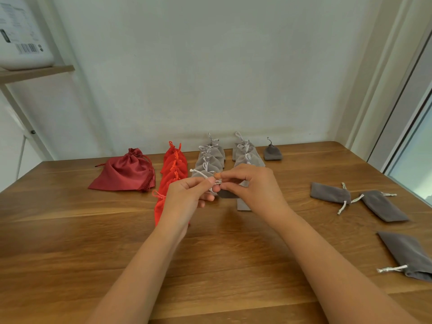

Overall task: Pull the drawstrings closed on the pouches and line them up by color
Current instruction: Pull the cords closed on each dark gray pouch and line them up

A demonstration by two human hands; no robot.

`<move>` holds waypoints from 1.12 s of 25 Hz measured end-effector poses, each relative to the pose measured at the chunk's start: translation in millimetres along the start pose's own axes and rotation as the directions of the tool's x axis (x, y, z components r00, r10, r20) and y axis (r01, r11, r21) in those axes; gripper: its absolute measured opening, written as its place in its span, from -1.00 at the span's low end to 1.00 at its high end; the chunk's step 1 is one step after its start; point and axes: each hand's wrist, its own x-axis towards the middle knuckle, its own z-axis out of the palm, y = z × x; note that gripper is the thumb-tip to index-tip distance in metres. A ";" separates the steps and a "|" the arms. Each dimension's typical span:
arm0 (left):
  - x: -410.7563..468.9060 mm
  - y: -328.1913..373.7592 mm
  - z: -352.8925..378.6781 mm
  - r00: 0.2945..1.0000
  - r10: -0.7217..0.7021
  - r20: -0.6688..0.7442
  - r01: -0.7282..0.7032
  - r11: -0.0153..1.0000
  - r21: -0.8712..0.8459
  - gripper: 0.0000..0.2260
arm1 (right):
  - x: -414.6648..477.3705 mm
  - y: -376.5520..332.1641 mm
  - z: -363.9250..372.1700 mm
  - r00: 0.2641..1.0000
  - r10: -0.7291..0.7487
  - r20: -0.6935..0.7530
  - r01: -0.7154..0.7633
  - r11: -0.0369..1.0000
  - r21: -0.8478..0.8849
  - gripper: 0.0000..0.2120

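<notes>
Holding a small dark grey velvet pouch [228,194] just above the brown wooden surface [70,230], just right of the row of bright red cloth pouches [174,167]. Left hand [187,195] and right hand [254,185] both pinch its white drawstrings [198,172], fingers curled. Bare wood on the near side of the red row, crossed by both forearms. Far edge meets a pale wall [210,66].

Right of the red row:
- two rows of tied light grey pouches [210,155]
- one tied dark grey pouch [272,152]
- three flat untied dark grey pouches [383,205], well apart

Left of it: a dark red satin pouch [126,174].
</notes>
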 end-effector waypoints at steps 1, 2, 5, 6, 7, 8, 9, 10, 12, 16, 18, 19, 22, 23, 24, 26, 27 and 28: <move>0.1 -0.2 -0.6 1.000 0.011 -0.004 -0.011 1.000 0.012 -0.85 | 0.7 0.1 0.0 0.999 -0.051 0.014 0.052 0.994 -0.093 -0.80; -0.1 0.1 -0.4 1.000 0.015 -0.006 -0.015 1.000 0.019 -0.88 | 1.6 1.1 -0.2 0.995 -0.093 0.037 0.098 0.981 -0.168 -0.80; -0.3 -1.1 0.1 1.000 -0.012 0.005 0.012 1.000 0.013 -0.96 | 3.3 5.8 2.0 0.980 -0.174 0.093 0.196 0.916 -0.351 -0.80; -0.2 -1.6 0.0 0.999 -0.038 0.020 0.038 0.999 0.007 -0.97 | 3.9 5.9 2.9 0.981 -0.166 0.098 0.191 0.901 -0.388 -0.81; 0.1 -2.0 0.4 0.997 -0.072 0.037 0.073 0.997 -0.005 -0.97 | 3.8 4.5 2.7 0.986 -0.137 0.095 0.164 0.897 -0.410 -0.82; 0.1 -1.9 0.4 0.992 -0.114 0.052 0.115 0.993 -0.028 -0.95 | 3.2 2.5 2.2 0.990 -0.110 0.092 0.138 0.901 -0.410 -0.82; 0.5 -1.2 0.3 0.986 -0.154 0.064 0.158 0.985 -0.062 -0.94 | 2.3 0.8 1.5 0.991 -0.100 0.087 0.126 0.914 -0.385 -0.83; 0.6 0.0 -0.2 0.979 -0.190 0.076 0.198 0.974 -0.110 -0.92 | 1.2 -1.2 0.5 0.992 -0.097 0.077 0.117 0.932 -0.342 -0.84; 1.1 2.8 -1.8 0.963 -0.247 0.106 0.266 0.934 -0.238 -0.85 | 0.2 -3.9 -1.1 0.994 -0.097 0.055 0.107 0.963 -0.249 -0.87; 2.6 6.0 -4.9 0.953 -0.261 0.156 0.301 0.882 -0.362 -0.86 | 1.7 -5.6 -4.3 0.993 -0.111 0.038 0.115 0.984 -0.135 -0.88; 1.6 7.7 -5.2 0.966 -0.209 0.151 0.249 0.912 -0.325 -0.88 | 1.6 -6.2 -7.6 0.992 -0.107 0.061 0.112 0.991 -0.074 -0.86; 1.2 7.8 -5.8 0.977 -0.164 0.139 0.197 0.942 -0.273 -0.87 | 1.4 -5.9 -9.3 0.993 -0.090 0.080 0.093 0.995 -0.025 -0.87; -0.6 7.2 -8.6 0.988 -0.014 0.153 0.029 0.995 -0.096 -0.76 | 3.0 -4.4 -17.1 0.992 0.021 0.124 -0.036 0.992 0.123 -0.84; -1.3 6.9 -8.8 0.984 0.017 0.180 -0.004 0.997 -0.073 -0.72 | 3.5 -3.1 -19.5 0.987 0.067 0.143 -0.088 0.986 0.144 -0.86; -1.9 6.8 -9.1 0.978 0.042 0.204 -0.031 0.998 -0.060 -0.70 | 4.0 -1.7 -21.0 0.978 0.098 0.186 -0.126 0.981 0.149 -0.91; -2.3 7.4 -9.9 0.971 0.095 0.219 -0.089 0.995 -0.035 -0.71 | 4.4 -0.4 -20.3 0.945 0.105 0.310 -0.149 0.981 0.122 -0.85; -2.5 8.5 -9.9 0.969 0.124 0.213 -0.123 0.992 -0.021 -0.74 | 3.3 -0.6 -18.8 0.934 0.101 0.342 -0.142 0.985 0.098 -0.80; -3.0 9.5 -9.5 0.967 0.153 0.205 -0.155 0.988 -0.006 -0.76 | 2.4 -0.9 -17.4 0.934 0.103 0.341 -0.134 0.989 0.069 -0.79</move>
